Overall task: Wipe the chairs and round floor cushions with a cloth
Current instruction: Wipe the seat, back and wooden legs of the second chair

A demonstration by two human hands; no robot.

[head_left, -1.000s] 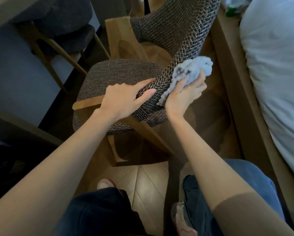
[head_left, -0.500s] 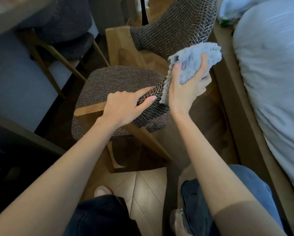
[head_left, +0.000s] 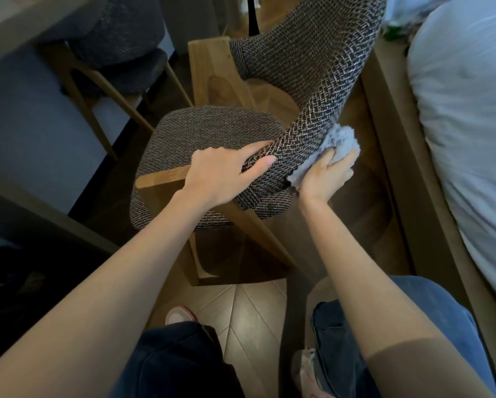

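A chair [head_left: 212,133] with brown woven upholstery and wooden legs stands in front of me; its curved backrest [head_left: 312,76] sweeps from the top centre down to the near right. My left hand [head_left: 221,176] grips the near end of that backrest, thumb on its outer face and fingers inside. My right hand [head_left: 325,175] holds a fluffy light blue cloth [head_left: 338,142] pressed against the outer side of the backrest, low down near its end.
A second dark chair [head_left: 117,53] with wooden legs stands at the upper left under a table edge [head_left: 17,27]. A bed with pale bedding [head_left: 465,124] and a wooden frame [head_left: 399,156] runs along the right. My knees and shoes are on the wooden floor below.
My right hand with the cloth rose up the backrest's outer side half a second ago, then came back down to the lower end. My left hand kept its grip.
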